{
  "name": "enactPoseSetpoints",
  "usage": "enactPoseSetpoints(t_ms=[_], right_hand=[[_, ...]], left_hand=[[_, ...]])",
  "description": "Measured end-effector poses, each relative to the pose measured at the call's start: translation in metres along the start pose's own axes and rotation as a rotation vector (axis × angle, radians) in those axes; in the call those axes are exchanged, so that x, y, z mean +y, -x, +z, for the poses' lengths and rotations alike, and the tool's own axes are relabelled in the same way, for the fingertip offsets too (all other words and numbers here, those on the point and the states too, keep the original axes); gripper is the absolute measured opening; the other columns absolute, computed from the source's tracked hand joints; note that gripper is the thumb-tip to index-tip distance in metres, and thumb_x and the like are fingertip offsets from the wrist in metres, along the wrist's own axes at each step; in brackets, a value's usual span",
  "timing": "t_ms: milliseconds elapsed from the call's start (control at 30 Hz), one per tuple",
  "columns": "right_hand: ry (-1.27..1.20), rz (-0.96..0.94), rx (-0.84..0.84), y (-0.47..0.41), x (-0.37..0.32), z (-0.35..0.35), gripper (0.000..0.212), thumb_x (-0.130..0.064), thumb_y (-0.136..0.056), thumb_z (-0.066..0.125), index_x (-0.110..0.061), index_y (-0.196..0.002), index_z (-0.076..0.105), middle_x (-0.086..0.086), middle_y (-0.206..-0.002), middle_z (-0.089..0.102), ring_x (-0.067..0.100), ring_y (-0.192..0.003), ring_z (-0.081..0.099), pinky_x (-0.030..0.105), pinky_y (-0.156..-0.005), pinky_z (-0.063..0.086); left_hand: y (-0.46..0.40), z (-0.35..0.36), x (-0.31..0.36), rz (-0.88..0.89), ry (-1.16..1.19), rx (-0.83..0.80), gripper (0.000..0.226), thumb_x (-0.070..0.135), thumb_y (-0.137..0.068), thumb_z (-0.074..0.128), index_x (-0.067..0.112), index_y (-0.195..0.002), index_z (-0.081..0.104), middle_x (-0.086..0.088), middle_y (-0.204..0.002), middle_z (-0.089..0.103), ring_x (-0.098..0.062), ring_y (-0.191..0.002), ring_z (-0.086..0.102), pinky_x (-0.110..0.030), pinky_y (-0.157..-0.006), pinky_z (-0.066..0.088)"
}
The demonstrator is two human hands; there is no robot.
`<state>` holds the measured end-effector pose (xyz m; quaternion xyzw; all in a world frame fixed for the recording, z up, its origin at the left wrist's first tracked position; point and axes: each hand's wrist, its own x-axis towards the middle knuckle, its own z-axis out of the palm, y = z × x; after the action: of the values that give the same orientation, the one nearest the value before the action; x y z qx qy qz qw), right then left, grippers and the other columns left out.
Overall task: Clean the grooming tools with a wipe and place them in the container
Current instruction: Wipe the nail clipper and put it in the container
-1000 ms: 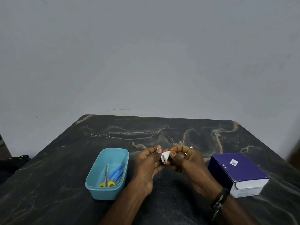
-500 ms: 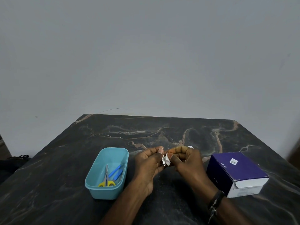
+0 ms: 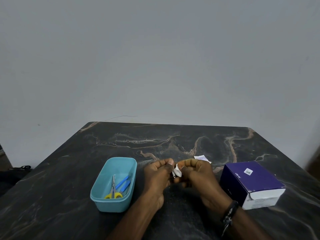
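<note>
Between the two hands a small metal grooming tool (image 3: 173, 174), too little of it showing to be named more closely, was held by the left hand (image 3: 158, 175), its thumb and forefinger pinched round the bright end. The white wipe (image 3: 178, 171) was pinched against it by the curled fingers of the right hand (image 3: 195, 174), just right of the left thumb tip.

Compared with a second earlier, the wipe was seen bunched closer round the tool, and less of the metal tip was left showing below the fold. The two hands had been kept pressed together throughout; only a slight drift of the view was noted. From this it was judged that the rubbing of this tool was still under way and that its release had not yet been begun.

To the left of the left hand, near but not touching it, the teal container (image 3: 103, 203) was found on the bench (image 3: 52, 179), with yellow-handled scissors (image 3: 113, 191) and two blue-handled tools (image 3: 123, 183) already lying in it. These three were judged done. Just beyond the right hand a torn wipe sachet (image 3: 201, 158) lay on the bench, and to the right of that hand stood a purple box (image 3: 251, 182). A dark band (image 3: 229, 213) was worn on the right wrist.
</note>
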<state>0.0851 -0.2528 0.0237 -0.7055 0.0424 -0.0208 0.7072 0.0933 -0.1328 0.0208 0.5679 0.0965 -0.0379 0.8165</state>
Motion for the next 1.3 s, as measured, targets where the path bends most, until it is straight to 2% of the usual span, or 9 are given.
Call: enactPoseSetpoints(t_ms=[100, 167, 267, 400, 533, 700, 833, 1100, 1300], right_hand=[[-0.032, -0.004, -0.033, 0.0, -0.002, -0.001, 0.02, -0.023, -0.088, 0.069, -0.003, -0.089, 0.07, 0.016, -0.078, 0.076, 0.024, -0.065, 0.07, 0.027, -0.05, 0.05], [-0.013, -0.027, -0.068, 0.003, -0.005, -0.001, 0.039, -0.036, -0.072, 0.079, -0.004, -0.091, 0.071, 0.017, -0.08, 0.076, 0.024, -0.065, 0.07, 0.027, -0.052, 0.051], [0.012, -0.04, -0.094, 0.004, -0.004, -0.001, 0.03, -0.017, -0.072, 0.083, -0.002, -0.095, 0.069, 0.02, -0.08, 0.075, 0.02, -0.061, 0.068, 0.026, -0.052, 0.053], [0.027, -0.002, -0.069, 0.001, -0.003, -0.003, 0.017, 0.003, -0.078, 0.076, 0.0, -0.094, 0.07, 0.012, -0.071, 0.074, 0.014, -0.051, 0.065, 0.021, -0.048, 0.051], [0.025, 0.024, -0.065, 0.001, -0.004, -0.005, 0.015, 0.003, -0.08, 0.075, 0.0, -0.093, 0.071, 0.014, -0.072, 0.074, 0.016, -0.054, 0.066, 0.023, -0.051, 0.053], [0.044, -0.014, -0.058, 0.001, -0.005, -0.009, 0.014, 0.006, -0.077, 0.075, 0.001, -0.091, 0.074, 0.019, -0.083, 0.076, 0.02, -0.066, 0.069, 0.026, -0.063, 0.058], [0.073, -0.05, 0.014, 0.0, -0.006, -0.01, 0.006, 0.001, -0.076, 0.078, 0.002, -0.08, 0.075, 0.015, -0.069, 0.074, 0.014, -0.059, 0.066, 0.021, -0.058, 0.054], [0.133, -0.092, 0.062, 0.0, -0.004, -0.006, 0.005, -0.008, -0.084, 0.074, -0.005, -0.081, 0.075, 0.011, -0.072, 0.075, 0.011, -0.057, 0.062, 0.021, -0.054, 0.05], [0.216, -0.161, 0.192, -0.002, 0.006, 0.001, 0.008, -0.01, -0.082, 0.076, -0.013, -0.075, 0.073, 0.003, -0.069, 0.075, 0.014, -0.066, 0.071, 0.025, -0.061, 0.055]], left_hand=[[0.001, 0.001, 0.001, 0.0, 0.015, 0.025, 0.011, 0.011, -0.091, 0.064, 0.004, -0.099, 0.069, -0.016, -0.092, 0.076, -0.029, -0.087, 0.073, -0.032, -0.064, 0.061], [0.0, 0.001, 0.002, -0.002, 0.029, 0.032, 0.012, 0.009, -0.091, 0.063, 0.003, -0.1, 0.069, -0.017, -0.092, 0.076, -0.031, -0.09, 0.073, -0.035, -0.069, 0.062], [0.0, 0.001, 0.002, -0.004, 0.036, 0.049, 0.011, 0.01, -0.091, 0.064, 0.004, -0.099, 0.068, -0.018, -0.094, 0.075, -0.033, -0.092, 0.072, -0.043, -0.08, 0.06], [-0.002, 0.001, 0.0, -0.003, 0.007, 0.068, 0.009, 0.011, -0.092, 0.063, 0.007, -0.096, 0.069, -0.016, -0.093, 0.075, -0.031, -0.089, 0.073, -0.044, -0.08, 0.06], [-0.001, 0.001, 0.001, 0.009, 0.025, 0.077, 0.008, 0.01, -0.092, 0.062, 0.008, -0.096, 0.068, -0.013, -0.089, 0.076, -0.031, -0.09, 0.073, -0.043, -0.079, 0.061], [0.0, 0.002, 0.004, 0.031, 0.112, 0.076, 0.009, 0.008, -0.094, 0.06, 0.005, -0.1, 0.064, -0.012, -0.086, 0.076, -0.021, -0.078, 0.075, -0.03, -0.068, 0.061], [-0.001, 0.002, 0.004, 0.055, 0.136, 0.086, 0.011, 0.007, -0.094, 0.058, 0.006, -0.105, 0.062, -0.014, -0.091, 0.076, -0.018, -0.075, 0.076, -0.024, -0.061, 0.061], [0.0, 0.002, -0.001, 0.074, 0.058, 0.039, 0.009, 0.008, -0.09, 0.065, 0.008, -0.098, 0.066, -0.008, -0.082, 0.078, -0.018, -0.076, 0.075, -0.023, -0.058, 0.059], [0.001, 0.003, -0.002, 0.015, 0.077, -0.021, 0.015, 0.008, -0.091, 0.064, 0.001, -0.104, 0.066, -0.017, -0.095, 0.075, -0.028, -0.091, 0.073, -0.026, -0.06, 0.059]])
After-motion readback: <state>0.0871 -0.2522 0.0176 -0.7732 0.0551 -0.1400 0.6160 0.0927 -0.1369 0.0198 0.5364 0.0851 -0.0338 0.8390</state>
